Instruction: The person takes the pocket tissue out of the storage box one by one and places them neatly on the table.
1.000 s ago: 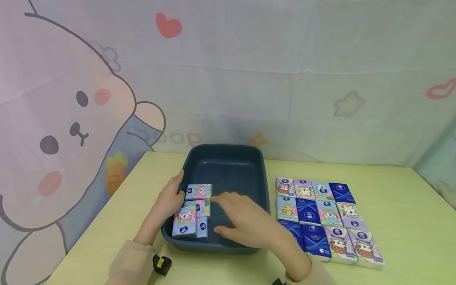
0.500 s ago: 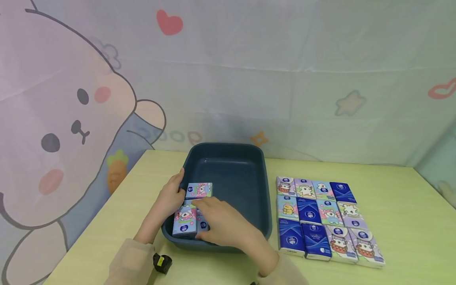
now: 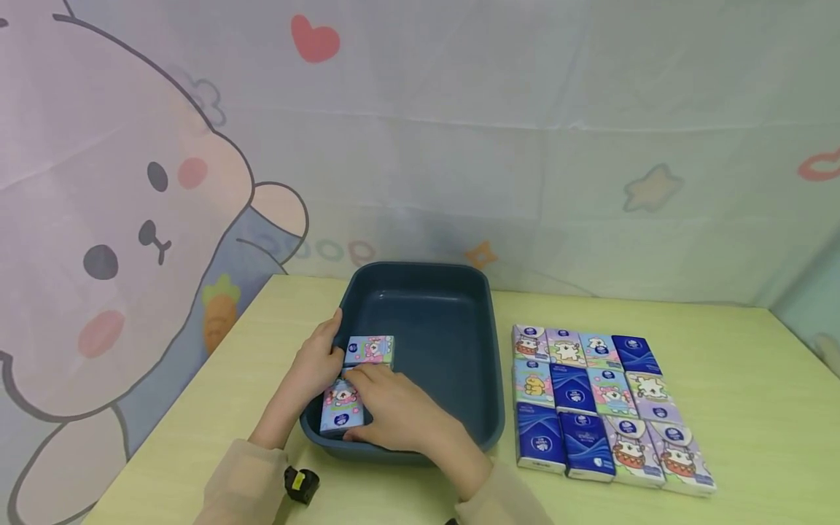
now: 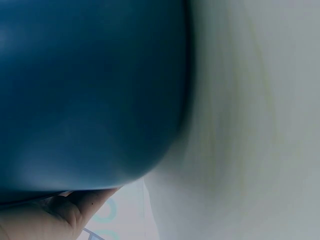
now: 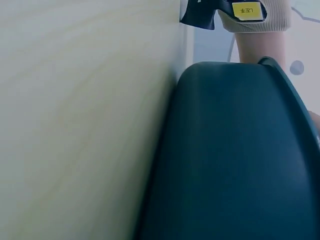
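Note:
A dark blue plastic tub [image 3: 441, 343] stands on the table. My left hand [image 3: 313, 368] grips its left rim, thumb inside; in the left wrist view part of that hand [image 4: 55, 217] shows below the tub wall [image 4: 90, 100]. In the tub's near left corner lie several tissue packs, one with a blue and pink cartoon print [image 3: 341, 412] on top of others. My right hand [image 3: 400, 412] reaches over this corner, fingers at the pack's far end and thumb near its front, holding it. Another tissue pack [image 3: 370, 350] lies just beyond. The right hand hides the packs beneath it.
Right of the tub, tissue packs lie flat in rows, some dark blue [image 3: 540, 436], some with cartoon prints [image 3: 633, 448]. A black strap device with a yellow label [image 3: 301, 484] is at the left sleeve. A printed cloth [image 3: 420, 146] hangs behind the table [image 3: 741, 379].
My right hand has moved left across the tub, from beside the packs to over the top one, and closed on it. My left hand has stayed on the rim.

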`<control>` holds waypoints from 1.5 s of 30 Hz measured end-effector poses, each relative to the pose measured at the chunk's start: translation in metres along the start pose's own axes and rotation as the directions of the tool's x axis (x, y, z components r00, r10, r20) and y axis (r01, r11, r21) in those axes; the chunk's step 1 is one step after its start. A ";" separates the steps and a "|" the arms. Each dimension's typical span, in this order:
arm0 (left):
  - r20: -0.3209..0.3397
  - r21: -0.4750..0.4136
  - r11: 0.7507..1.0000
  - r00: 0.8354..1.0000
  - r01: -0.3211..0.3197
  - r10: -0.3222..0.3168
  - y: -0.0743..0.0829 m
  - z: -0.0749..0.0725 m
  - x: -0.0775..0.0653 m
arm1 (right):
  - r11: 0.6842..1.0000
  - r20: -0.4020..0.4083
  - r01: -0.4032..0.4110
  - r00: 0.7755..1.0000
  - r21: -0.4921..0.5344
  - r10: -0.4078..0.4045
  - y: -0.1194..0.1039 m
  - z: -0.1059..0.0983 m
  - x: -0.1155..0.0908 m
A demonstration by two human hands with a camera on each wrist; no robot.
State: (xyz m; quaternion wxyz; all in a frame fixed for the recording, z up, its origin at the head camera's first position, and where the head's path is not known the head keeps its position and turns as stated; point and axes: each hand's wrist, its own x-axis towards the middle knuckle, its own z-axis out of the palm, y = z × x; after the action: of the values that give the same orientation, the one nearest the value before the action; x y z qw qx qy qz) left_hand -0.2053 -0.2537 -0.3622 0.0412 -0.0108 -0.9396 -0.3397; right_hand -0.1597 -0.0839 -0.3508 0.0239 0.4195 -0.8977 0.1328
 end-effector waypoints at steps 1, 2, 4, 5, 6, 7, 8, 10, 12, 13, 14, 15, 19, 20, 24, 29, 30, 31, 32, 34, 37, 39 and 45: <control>0.000 0.001 1.000 1.000 0.000 0.000 0.000 0.000 0.000 | 1.000 0.001 0.000 1.000 0.010 0.000 0.000 0.001 0.001; 0.000 0.000 1.000 1.000 0.000 0.000 0.000 0.000 0.000 | 1.000 0.004 0.000 1.000 0.020 0.000 0.001 0.002 0.001; 0.000 0.002 1.000 1.000 -0.002 0.002 0.000 0.000 0.000 | 0.999 0.006 0.002 1.000 0.036 -0.002 0.001 0.002 0.002; -0.001 0.002 1.000 1.000 -0.003 0.003 0.000 0.000 0.001 | 0.999 0.007 0.004 1.000 0.041 -0.004 0.002 0.003 0.002; -0.001 0.003 1.000 1.000 -0.004 0.004 0.000 0.000 0.001 | 0.999 0.007 0.006 1.000 0.045 -0.006 0.002 0.003 0.002; -0.001 0.002 1.000 1.000 -0.004 0.004 0.000 0.000 0.001 | 0.999 0.007 0.009 1.000 0.047 -0.009 0.002 0.003 0.002; -0.002 0.003 1.000 1.000 -0.005 0.005 0.000 0.000 0.001 | 0.999 0.006 0.011 1.000 0.048 -0.011 0.002 0.004 0.002; -0.001 0.001 1.000 1.000 -0.005 0.005 0.000 0.000 0.001 | 0.999 0.005 0.014 1.000 0.048 -0.015 0.002 0.004 0.003; 0.000 0.001 1.000 1.000 -0.003 0.003 0.000 0.000 0.001 | 0.999 0.001 0.015 1.000 0.047 -0.015 0.002 0.005 0.002; 0.001 0.001 1.000 1.000 -0.002 0.002 0.000 0.000 0.001 | 0.999 -0.002 0.015 1.000 0.045 -0.015 0.002 0.005 0.002; 0.002 0.002 1.000 1.000 -0.001 0.001 -0.001 0.000 0.001 | 0.999 -0.005 0.013 1.000 0.044 -0.013 0.003 0.005 0.002; 0.002 0.003 1.000 1.000 0.000 0.000 -0.001 0.000 0.002 | 0.999 -0.008 0.012 1.000 0.040 -0.012 0.003 0.006 0.002; 0.000 0.008 1.000 1.000 0.001 -0.001 -0.001 0.001 0.002 | 1.000 -0.025 0.005 1.000 0.014 -0.005 0.005 0.006 0.002; 0.000 0.008 1.000 1.000 -0.001 0.001 -0.001 0.001 0.003 | 1.000 -0.028 0.004 1.000 0.008 -0.004 0.006 0.006 0.001; -0.002 0.011 1.000 1.000 -0.009 0.009 -0.001 0.002 0.003 | 1.000 -0.040 0.012 0.999 -0.023 -0.013 0.010 0.002 -0.002; -0.007 0.007 1.000 1.000 -0.025 0.025 -0.001 0.002 0.004 | 0.999 -0.037 0.003 0.999 -0.033 -0.004 0.017 -0.006 -0.010; -0.006 0.007 1.000 1.000 -0.027 0.027 -0.001 0.002 0.004 | 1.000 -0.031 -0.003 1.000 -0.030 0.002 0.019 -0.008 -0.011; -0.005 0.008 1.000 1.000 -0.026 0.026 -0.001 0.002 0.003 | 1.000 -0.025 -0.010 1.000 -0.024 0.009 0.021 -0.009 -0.013; -0.004 0.009 1.000 1.000 -0.025 0.025 0.000 0.002 0.003 | 1.000 -0.021 -0.017 1.000 -0.022 0.017 0.023 -0.010 -0.016; 0.000 0.011 1.000 1.000 -0.024 0.024 0.000 0.002 0.003 | 0.999 -0.017 -0.029 0.999 -0.016 0.029 0.027 -0.012 -0.020; 0.005 0.007 1.000 1.000 -0.018 0.018 0.000 0.002 0.002 | 0.999 -0.020 -0.037 0.999 -0.010 0.036 0.033 -0.014 -0.027; 0.007 0.004 1.000 1.000 -0.019 0.019 0.000 0.001 0.001 | 0.999 -0.016 -0.037 0.999 -0.008 0.037 0.037 -0.016 -0.032; 0.009 -0.008 1.000 1.000 -0.002 0.002 0.000 0.001 0.000 | 0.998 0.000 -0.061 0.998 -0.011 0.061 0.044 -0.023 -0.046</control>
State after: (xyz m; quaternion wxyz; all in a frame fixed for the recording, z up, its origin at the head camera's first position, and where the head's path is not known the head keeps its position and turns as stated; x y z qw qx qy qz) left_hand -0.2049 -0.2536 -0.3630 0.0375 -0.0134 -0.9384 -0.3433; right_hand -0.1655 -0.0167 -0.3452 0.0217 0.3917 -0.9108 0.1286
